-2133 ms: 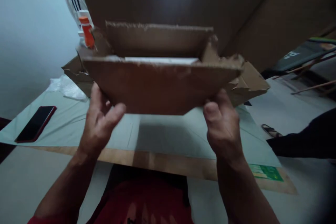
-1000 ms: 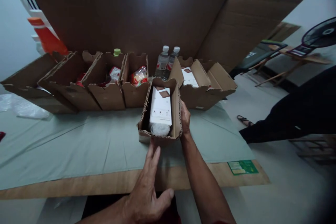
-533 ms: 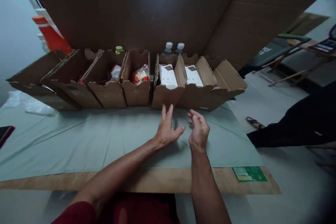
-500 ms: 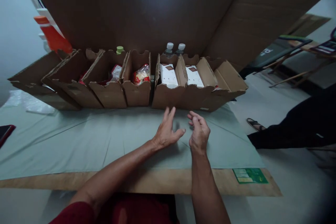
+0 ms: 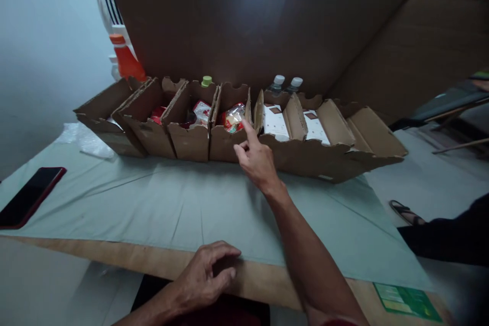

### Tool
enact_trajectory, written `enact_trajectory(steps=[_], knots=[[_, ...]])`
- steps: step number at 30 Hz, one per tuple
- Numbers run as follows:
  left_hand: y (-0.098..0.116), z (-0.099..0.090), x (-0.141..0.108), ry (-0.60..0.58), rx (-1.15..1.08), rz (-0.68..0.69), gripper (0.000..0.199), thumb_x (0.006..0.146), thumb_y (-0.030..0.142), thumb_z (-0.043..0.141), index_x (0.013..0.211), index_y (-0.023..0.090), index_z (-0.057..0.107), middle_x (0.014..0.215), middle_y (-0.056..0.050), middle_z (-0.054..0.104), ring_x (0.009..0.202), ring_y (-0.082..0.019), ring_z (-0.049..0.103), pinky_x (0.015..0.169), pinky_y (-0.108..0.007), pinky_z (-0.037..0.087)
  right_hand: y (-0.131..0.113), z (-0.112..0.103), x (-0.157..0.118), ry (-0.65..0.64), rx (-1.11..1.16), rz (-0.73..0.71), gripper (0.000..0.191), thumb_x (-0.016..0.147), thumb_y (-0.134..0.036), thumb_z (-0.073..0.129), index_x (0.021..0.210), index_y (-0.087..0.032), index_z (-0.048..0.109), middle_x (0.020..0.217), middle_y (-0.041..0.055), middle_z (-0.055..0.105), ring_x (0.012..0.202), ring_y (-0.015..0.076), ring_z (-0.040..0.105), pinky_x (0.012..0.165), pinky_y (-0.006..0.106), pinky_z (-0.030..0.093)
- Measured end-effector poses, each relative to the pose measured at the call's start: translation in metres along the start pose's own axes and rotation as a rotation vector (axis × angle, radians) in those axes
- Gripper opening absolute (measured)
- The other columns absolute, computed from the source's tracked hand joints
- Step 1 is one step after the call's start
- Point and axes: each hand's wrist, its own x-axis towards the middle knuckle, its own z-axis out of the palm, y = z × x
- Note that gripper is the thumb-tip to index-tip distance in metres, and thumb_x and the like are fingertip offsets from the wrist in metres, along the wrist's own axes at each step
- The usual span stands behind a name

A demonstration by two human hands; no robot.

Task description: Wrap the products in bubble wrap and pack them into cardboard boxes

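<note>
My right hand [image 5: 256,159] is raised in front of the row of cardboard bins, index finger stretched out and the other fingers curled, with nothing in it. Its fingertip overlaps the lower right of a shiny red-and-clear food packet [image 5: 234,118] inside one cardboard bin [image 5: 226,145]; whether it touches cannot be told. My left hand [image 5: 206,272] is low at the table's front edge, loosely bent with thumb and fingers apart, and holds nothing. White boxes with brown diamond marks [image 5: 275,123] stand in the bins just right of my right hand.
Other bins hold a red-and-silver packet [image 5: 201,113] and something red [image 5: 157,114]. Behind them rise bottles with white caps [image 5: 279,80], an orange bottle [image 5: 128,61] and a tall cardboard panel [image 5: 229,25]. A phone [image 5: 32,196] lies left on the green cloth [image 5: 145,209]. A person's sandalled foot [image 5: 407,212] is at right.
My right hand has moved forward and left to the bins, its index finger extending. My left hand has drawn back to the table's front edge. The view has turned left, showing the whole phone.
</note>
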Motion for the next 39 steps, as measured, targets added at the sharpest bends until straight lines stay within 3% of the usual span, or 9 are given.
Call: enact_trajectory(steps=[3, 6, 14, 18, 20, 22, 26, 31, 39], knots=[[-0.004, -0.012, -0.007, 0.081, 0.027, -0.009, 0.035, 0.086, 0.027, 0.060, 0.117, 0.021, 0.074, 0.115, -0.009, 0.077, 0.108, -0.026, 0.071, 0.099, -0.043, 0.056, -0.007, 0.007, 0.026, 0.026, -0.182, 0.022, 0.029, 0.085, -0.023, 0.061, 0.110, -0.026, 0.075, 0.066, 0.0011, 0.067, 0.064, 0.0204, 0.061, 0.073, 0.036, 0.049], [-0.005, -0.025, -0.014, 0.185, 0.017, 0.019, 0.030, 0.090, 0.029, 0.059, 0.114, 0.022, 0.075, 0.113, -0.009, 0.078, 0.108, -0.026, 0.072, 0.096, -0.042, 0.058, -0.019, -0.003, 0.005, 0.050, -0.269, -0.057, 0.014, 0.088, -0.025, 0.058, 0.087, -0.024, 0.073, 0.069, 0.0022, 0.069, 0.065, 0.0195, 0.062, 0.069, 0.032, 0.045], [-0.015, -0.050, -0.030, 0.583, -0.019, 0.069, 0.033, 0.095, 0.034, 0.061, 0.126, 0.023, 0.067, 0.121, -0.010, 0.070, 0.104, -0.024, 0.070, 0.093, -0.040, 0.058, -0.038, -0.111, -0.153, -0.170, -0.166, -0.244, 0.010, 0.093, -0.027, 0.064, 0.092, -0.030, 0.073, 0.076, -0.0004, 0.076, 0.063, 0.0184, 0.068, 0.061, 0.032, 0.052], [-0.021, -0.046, -0.020, 0.672, 0.012, 0.128, 0.072, 0.091, 0.034, 0.067, 0.156, 0.030, 0.036, 0.159, -0.013, 0.045, 0.140, -0.030, 0.051, 0.114, -0.050, 0.046, -0.004, -0.145, -0.203, 0.193, -0.056, 0.037, 0.038, 0.091, -0.029, 0.068, 0.128, -0.039, 0.068, 0.107, 0.0031, 0.079, 0.086, 0.0250, 0.076, 0.078, 0.042, 0.061], [-0.021, -0.040, -0.013, 0.626, 0.003, 0.153, 0.082, 0.090, 0.036, 0.069, 0.160, 0.031, 0.027, 0.166, -0.012, 0.035, 0.150, -0.032, 0.040, 0.120, -0.053, 0.039, 0.015, -0.146, -0.225, 0.322, 0.074, 0.163, 0.067, 0.092, -0.033, 0.068, 0.155, -0.040, 0.043, 0.133, 0.0085, 0.072, 0.109, 0.0293, 0.074, 0.091, 0.050, 0.060], [-0.022, -0.033, -0.008, 0.582, -0.010, 0.132, 0.082, 0.088, 0.039, 0.070, 0.159, 0.029, 0.030, 0.166, -0.013, 0.035, 0.149, -0.034, 0.042, 0.120, -0.055, 0.039, 0.033, -0.136, -0.246, 0.254, 0.207, 0.237, 0.082, 0.091, -0.043, 0.067, 0.163, -0.035, 0.029, 0.148, 0.0139, 0.061, 0.126, 0.0335, 0.067, 0.098, 0.052, 0.058], [-0.026, -0.020, -0.004, 0.512, -0.001, 0.014, 0.065, 0.088, 0.043, 0.067, 0.147, 0.023, 0.046, 0.148, -0.014, 0.055, 0.136, -0.033, 0.055, 0.114, -0.053, 0.045, 0.054, -0.100, -0.274, 0.099, 0.155, 0.359, 0.071, 0.081, -0.060, 0.072, 0.141, -0.024, 0.061, 0.136, 0.0177, 0.069, 0.124, 0.0385, 0.067, 0.098, 0.052, 0.058], [-0.018, -0.026, 0.012, 0.565, -0.011, 0.002, 0.059, 0.089, 0.039, 0.064, 0.143, 0.020, 0.049, 0.142, -0.014, 0.060, 0.128, -0.030, 0.060, 0.105, -0.046, 0.054, 0.052, -0.064, -0.237, 0.144, 0.061, 0.421, 0.051, 0.082, -0.056, 0.071, 0.120, -0.022, 0.069, 0.115, 0.0141, 0.076, 0.116, 0.0353, 0.068, 0.105, 0.054, 0.051], [-0.012, -0.076, 0.070, 0.737, -0.003, 0.118, 0.055, 0.089, 0.038, 0.060, 0.140, 0.019, 0.054, 0.136, -0.012, 0.064, 0.117, -0.023, 0.066, 0.105, -0.041, 0.054, 0.065, -0.024, -0.129, 0.134, 0.250, 0.263, 0.037, 0.084, -0.045, 0.068, 0.112, -0.022, 0.065, 0.103, 0.0100, 0.076, 0.090, 0.0247, 0.071, 0.080, 0.038, 0.057]])
